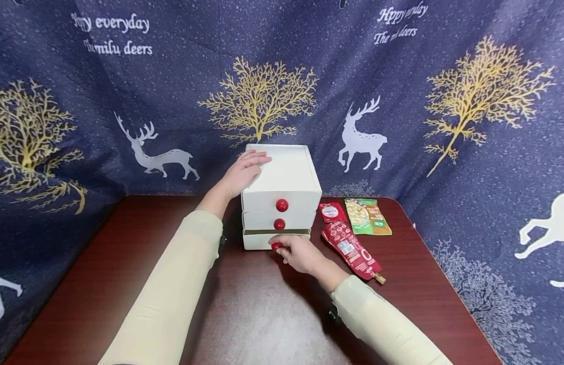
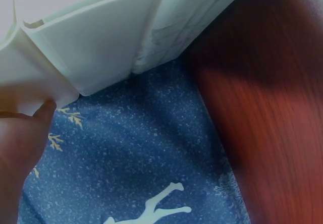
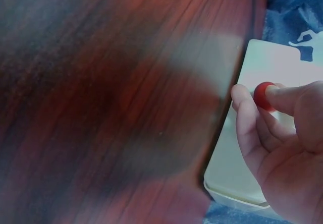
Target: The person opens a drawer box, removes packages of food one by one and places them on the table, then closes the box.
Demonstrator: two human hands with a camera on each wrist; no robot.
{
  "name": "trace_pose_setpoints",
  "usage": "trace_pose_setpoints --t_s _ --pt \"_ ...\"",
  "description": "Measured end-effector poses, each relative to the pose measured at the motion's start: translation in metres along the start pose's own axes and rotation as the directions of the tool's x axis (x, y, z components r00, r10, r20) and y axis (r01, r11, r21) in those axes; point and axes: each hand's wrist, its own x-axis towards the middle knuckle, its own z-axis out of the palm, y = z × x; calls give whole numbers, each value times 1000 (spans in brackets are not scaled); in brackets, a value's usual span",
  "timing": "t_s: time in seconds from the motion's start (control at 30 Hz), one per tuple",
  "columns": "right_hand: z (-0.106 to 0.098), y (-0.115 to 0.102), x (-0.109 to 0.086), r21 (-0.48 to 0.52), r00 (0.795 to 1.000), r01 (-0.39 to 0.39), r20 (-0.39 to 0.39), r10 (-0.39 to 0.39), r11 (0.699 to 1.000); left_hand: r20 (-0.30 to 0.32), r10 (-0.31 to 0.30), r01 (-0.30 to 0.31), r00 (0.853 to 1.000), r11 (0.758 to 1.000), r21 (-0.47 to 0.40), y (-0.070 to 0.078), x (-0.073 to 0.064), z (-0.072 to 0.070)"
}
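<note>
A white three-drawer box stands at the back of the table, a red round knob on each drawer. Its bottom drawer is pulled out slightly, with a dark gap along its top edge. My right hand pinches that drawer's red knob between thumb and fingers, as the right wrist view shows closely. On the box's top left edge rests my left hand, fingers extended over the top. In the left wrist view its thumb lies against the white side wall.
Right of the box lie a small red packet, a green and orange food pouch and a red spouted pouch. The brown table meets a blue cloth printed with deer and trees behind it.
</note>
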Motion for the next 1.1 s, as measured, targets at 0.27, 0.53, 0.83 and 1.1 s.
trace_pose_setpoints --t_s 0.27,0.53,0.83,1.1 --pt "-3 -1 5 -36 1000 -17 -15 17 999 5 5 -5 1000 1000 -11 2 -2 -1" --pt "-3 0 9 -88 1000 -13 -17 12 996 2 -2 2 1000 1000 -5 2 -2 -1" --pt "-4 1 11 -145 1000 -10 -21 7 989 15 -9 9 1000 1000 15 -2 0 -1" --pt "-6 1 14 -167 999 -22 -32 16 986 26 -9 8 1000 1000 12 -1 0 -3"
